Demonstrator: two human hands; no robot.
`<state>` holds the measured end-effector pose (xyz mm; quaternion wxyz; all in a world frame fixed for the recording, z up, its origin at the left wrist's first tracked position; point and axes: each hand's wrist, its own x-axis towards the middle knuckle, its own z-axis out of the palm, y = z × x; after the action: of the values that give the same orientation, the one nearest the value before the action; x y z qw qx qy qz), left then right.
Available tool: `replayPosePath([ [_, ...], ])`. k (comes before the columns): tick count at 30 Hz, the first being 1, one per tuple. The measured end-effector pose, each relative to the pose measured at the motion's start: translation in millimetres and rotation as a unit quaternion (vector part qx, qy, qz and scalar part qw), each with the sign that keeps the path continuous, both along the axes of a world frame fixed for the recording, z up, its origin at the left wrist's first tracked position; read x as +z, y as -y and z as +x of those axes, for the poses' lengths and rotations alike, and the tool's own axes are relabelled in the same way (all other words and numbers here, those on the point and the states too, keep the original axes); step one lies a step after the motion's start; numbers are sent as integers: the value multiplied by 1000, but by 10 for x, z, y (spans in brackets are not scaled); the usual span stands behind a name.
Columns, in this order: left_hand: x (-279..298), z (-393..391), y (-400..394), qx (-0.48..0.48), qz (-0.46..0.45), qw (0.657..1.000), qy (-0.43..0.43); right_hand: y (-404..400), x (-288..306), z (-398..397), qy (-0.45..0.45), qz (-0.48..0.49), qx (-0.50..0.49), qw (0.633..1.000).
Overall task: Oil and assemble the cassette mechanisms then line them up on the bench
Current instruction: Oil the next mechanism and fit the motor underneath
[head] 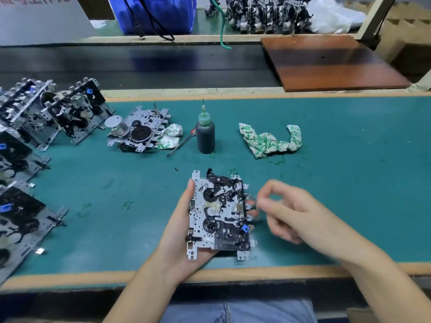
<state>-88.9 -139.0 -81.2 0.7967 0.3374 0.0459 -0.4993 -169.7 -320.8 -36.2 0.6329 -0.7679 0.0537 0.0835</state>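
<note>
A cassette mechanism is held in the left hand above the near edge of the counter, roughly at its middle. The thumb lies along the mechanism's left rim while the other fingers are curled round it from beneath, their tips showing at its right side. The right hand is seen just beside the mechanism on its right, blurred, with its fingers loosely curled and the thumb and forefinger bent toward each other; whether anything is pinched between them cannot be told. A dark oil bottle with a green needle tip is stood upright toward the far edge, with a thin probe lying just to its left. A second mechanism is propped on a crumpled cloth further left. Another green-printed rag is spread to the bottle's right. Finished mechanisms are ranged along the left edge.
</note>
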Motion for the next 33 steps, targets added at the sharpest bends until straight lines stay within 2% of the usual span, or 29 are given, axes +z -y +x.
replayPosePath([
  [3,17,0,-1,-6,11,1000,7,-63,21,1,-115,59,15,992],
  [7,30,-23,-4,-2,24,1000,2,-104,-3,-6,-160,67,53,984],
  [14,54,-83,-27,0,59,998,22,-141,-27,-27,-181,52,76,979],
  [19,100,-90,-12,4,67,998,22,-154,-44,-41,-182,-7,73,980],
  [27,123,-97,16,20,72,997,21,-131,-14,-21,-202,29,100,974],
  [33,136,-111,44,31,82,996,25,-115,-3,16,-214,19,108,971],
])
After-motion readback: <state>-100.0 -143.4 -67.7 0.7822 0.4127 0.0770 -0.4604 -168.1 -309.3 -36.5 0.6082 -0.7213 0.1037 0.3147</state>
